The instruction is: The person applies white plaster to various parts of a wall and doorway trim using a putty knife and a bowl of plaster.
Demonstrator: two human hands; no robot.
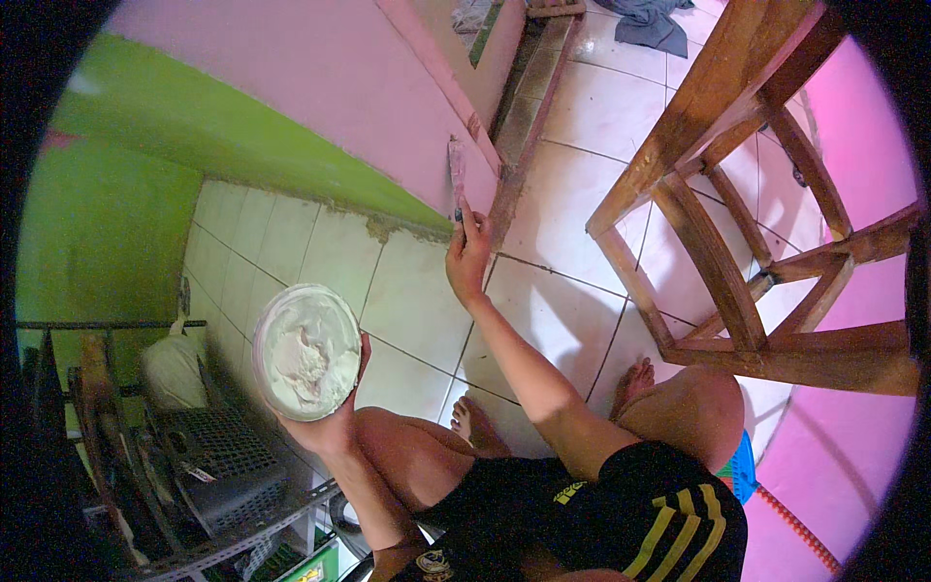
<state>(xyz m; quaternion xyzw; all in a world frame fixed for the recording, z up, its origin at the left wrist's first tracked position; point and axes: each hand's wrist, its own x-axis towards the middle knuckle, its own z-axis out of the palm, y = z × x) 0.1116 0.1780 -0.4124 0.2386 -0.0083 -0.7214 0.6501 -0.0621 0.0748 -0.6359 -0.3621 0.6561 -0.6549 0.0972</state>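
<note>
My left hand (332,427) is wrapped round the underside and side of a round white tub (259,357). White paste (308,354) lies inside, scooped into an uneven hollow in the middle. Ahead and to the right, my right hand (469,254) grips a putty knife (456,173) by its handle. Its blade points away from me and lies against the lower part of the pink wall (369,107), close to the wall's corner. Much of the handle is hidden by my fingers, and the blade edge is too small to make out.
A green band (320,160) runs along the wall's foot above white floor tiles (388,276). On the right lies a wooden frame (718,262) with several bars. A rack with a black basket (218,456) stands at lower left. Grey cloth (652,24) lies far off.
</note>
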